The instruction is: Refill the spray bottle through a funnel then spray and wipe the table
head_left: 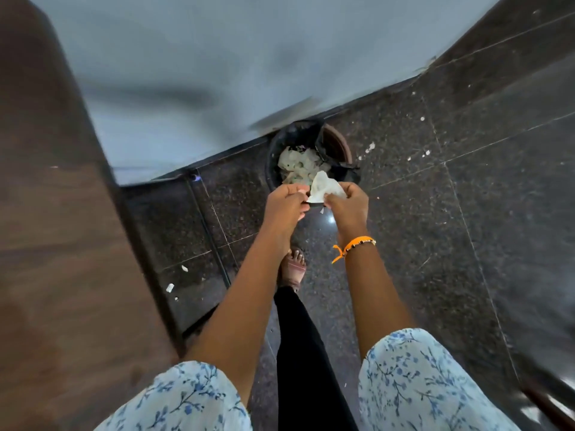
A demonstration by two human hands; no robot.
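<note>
No legible brand, label or writing on any item. Left hand (pixel 284 202) and right hand (pixel 348 203) both have their grip pinched on one crumpled white tissue (pixel 323 187), held between them above the dark speckled floor (pixel 466 213). Just beyond the grip stands a black-lined bin (pixel 281 144) holding pale paper waste, against a grey wall (pixel 217 57). A brown bench (pixel 53 244) lies well left of the grip. Orange wristband (pixel 353 245) on right wrist. White scraps litter the floor.
</note>
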